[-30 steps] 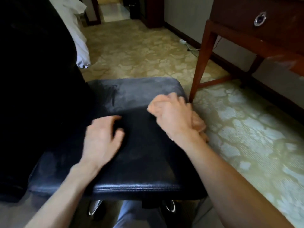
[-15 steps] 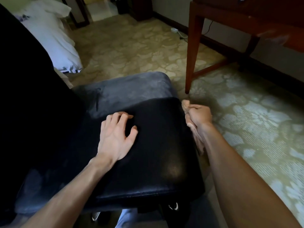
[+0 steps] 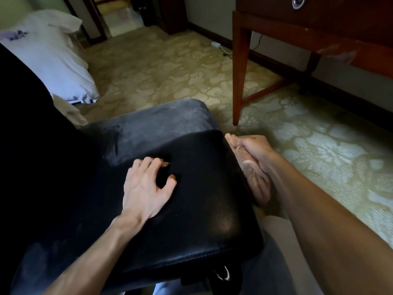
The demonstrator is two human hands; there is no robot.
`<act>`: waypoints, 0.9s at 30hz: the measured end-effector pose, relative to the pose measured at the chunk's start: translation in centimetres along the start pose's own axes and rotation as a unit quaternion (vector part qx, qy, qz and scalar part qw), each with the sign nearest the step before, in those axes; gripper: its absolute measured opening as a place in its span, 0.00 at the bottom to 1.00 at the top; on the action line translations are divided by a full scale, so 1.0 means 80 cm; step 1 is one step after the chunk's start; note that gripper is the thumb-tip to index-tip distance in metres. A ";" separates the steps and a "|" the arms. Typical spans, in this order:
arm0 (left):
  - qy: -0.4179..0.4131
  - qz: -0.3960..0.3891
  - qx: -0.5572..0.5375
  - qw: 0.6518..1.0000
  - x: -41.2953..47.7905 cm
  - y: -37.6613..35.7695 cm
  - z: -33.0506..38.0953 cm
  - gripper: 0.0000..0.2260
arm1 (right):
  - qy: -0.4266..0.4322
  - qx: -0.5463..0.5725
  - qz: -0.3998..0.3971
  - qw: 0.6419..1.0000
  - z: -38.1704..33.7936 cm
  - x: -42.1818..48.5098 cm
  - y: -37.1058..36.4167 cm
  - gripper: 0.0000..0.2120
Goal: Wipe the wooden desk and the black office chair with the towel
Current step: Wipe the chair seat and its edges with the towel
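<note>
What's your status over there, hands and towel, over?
Left hand braced on black chair seat, holding nothing. Right hand grips towel against seat's right edge. Wooden desk leg stands apart, ahead; nothing between towel and seat.

Left hand [image 3: 146,188] rests palm-down, fingertips bent — right hand [image 3: 258,149] grips towel [image 3: 256,182].

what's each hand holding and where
The right hand grips the towel around its bunched upper part; the left hand holds nothing, resting on the chair seat.

Desk [image 3: 350,20] top beyond upper edge
</note>
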State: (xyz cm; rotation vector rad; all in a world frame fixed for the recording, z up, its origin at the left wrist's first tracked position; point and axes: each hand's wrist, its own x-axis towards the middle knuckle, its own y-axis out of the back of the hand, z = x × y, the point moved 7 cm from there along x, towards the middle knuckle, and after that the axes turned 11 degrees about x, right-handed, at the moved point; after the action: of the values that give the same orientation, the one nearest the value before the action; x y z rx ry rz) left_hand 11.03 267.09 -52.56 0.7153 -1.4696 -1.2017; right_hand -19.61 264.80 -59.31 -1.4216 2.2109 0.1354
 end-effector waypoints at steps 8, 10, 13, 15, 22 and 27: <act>0.005 0.015 0.000 1.000 0.000 0.002 0.006 0.20 | 0.244 -0.390 0.031 0.887 -0.062 -0.025 -0.079 0.10; 0.009 0.013 -0.018 1.000 0.002 0.006 0.008 0.20 | 0.301 -0.491 0.017 0.817 -0.067 -0.058 -0.120 0.12; -0.006 0.018 -0.105 0.994 -0.004 0.020 0.011 0.12 | 0.356 -0.591 -0.083 0.719 -0.057 -0.116 -0.180 0.14; 0.025 0.032 -0.216 0.976 -0.011 0.042 -0.001 0.09 | 0.356 -0.558 -0.152 0.734 -0.056 -0.148 -0.210 0.15; 0.249 0.019 -0.034 0.968 -0.032 0.068 -0.184 0.13 | 0.466 -0.569 -0.175 0.655 -0.036 -0.198 -0.384 0.20; 0.263 -0.070 0.055 0.961 -0.050 0.034 -0.213 0.24 | 0.483 -0.634 -0.199 0.570 0.035 -0.204 -0.452 0.17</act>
State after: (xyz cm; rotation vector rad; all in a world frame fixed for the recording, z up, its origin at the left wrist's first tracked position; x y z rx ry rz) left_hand 28.75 266.40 -52.47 1.1317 -1.0563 -0.9379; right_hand 18.36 262.98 -47.63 -3.4153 2.3833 1.2788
